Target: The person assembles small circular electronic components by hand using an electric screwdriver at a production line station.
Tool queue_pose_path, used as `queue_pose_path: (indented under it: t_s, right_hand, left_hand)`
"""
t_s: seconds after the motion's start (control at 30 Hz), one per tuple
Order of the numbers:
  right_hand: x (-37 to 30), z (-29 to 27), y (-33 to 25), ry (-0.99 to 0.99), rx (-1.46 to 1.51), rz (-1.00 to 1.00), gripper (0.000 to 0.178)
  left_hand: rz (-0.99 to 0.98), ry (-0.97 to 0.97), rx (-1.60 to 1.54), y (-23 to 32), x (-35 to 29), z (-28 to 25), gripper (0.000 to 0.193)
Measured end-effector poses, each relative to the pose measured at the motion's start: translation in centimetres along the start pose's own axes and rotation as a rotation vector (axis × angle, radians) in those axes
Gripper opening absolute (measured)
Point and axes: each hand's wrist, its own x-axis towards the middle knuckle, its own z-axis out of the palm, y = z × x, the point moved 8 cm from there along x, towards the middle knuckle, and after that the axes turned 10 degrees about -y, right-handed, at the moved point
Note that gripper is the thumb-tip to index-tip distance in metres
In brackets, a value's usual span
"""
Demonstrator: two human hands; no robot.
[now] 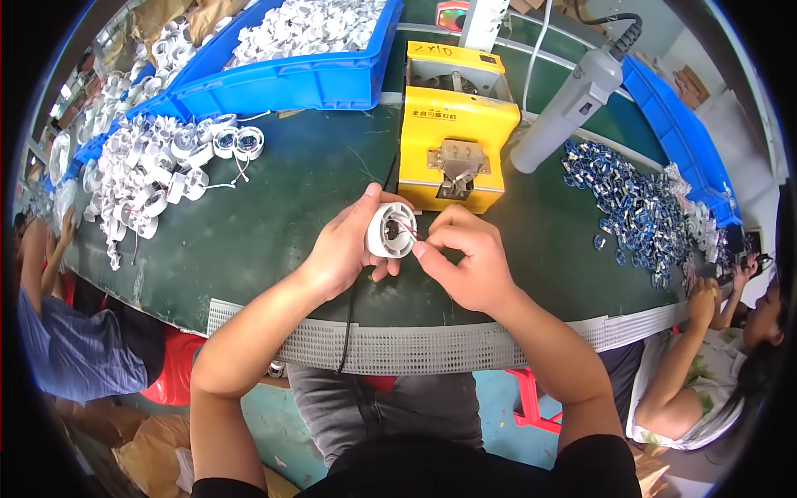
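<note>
My left hand (340, 246) is wrapped round a white round plastic housing (381, 236), held over the green bench with its hollow side turned to the right. Ribs and a dark centre show inside the ring. Thin red and dark wires (410, 230) stick out of the opening. The thumb and forefinger of my right hand (470, 259) pinch these wires at the housing's right rim. Just beyond both hands stands a yellow machine (452, 116) with a metal jaw on its front.
A heap of white housings (154, 166) lies on the left, before a blue bin (332, 79) of white parts. Blue circuit boards (635, 216) are piled at right, near a grey handheld electric screwdriver (569, 108). Grey slotted trunking (407, 347) edges the green bench (324, 158). Other people sit at both sides.
</note>
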Motion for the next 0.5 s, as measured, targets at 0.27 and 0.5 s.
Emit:
queue_pose_path:
  t_s: [0.27, 0.5]
  right_hand:
    - [-0.1, 0.3, -2.5, 0.096, -0.251, -0.165, 0.014]
    - [-0.6, 1.9, 3.2, -0.16, 0.521, 0.322, 0.026]
  left_hand:
    - [-0.001, 0.012, -0.042, -0.4, 0.0, 0.2, 0.048]
    - [0.165, -0.131, -0.025, 1.2, -0.3, 1.3, 0.048]
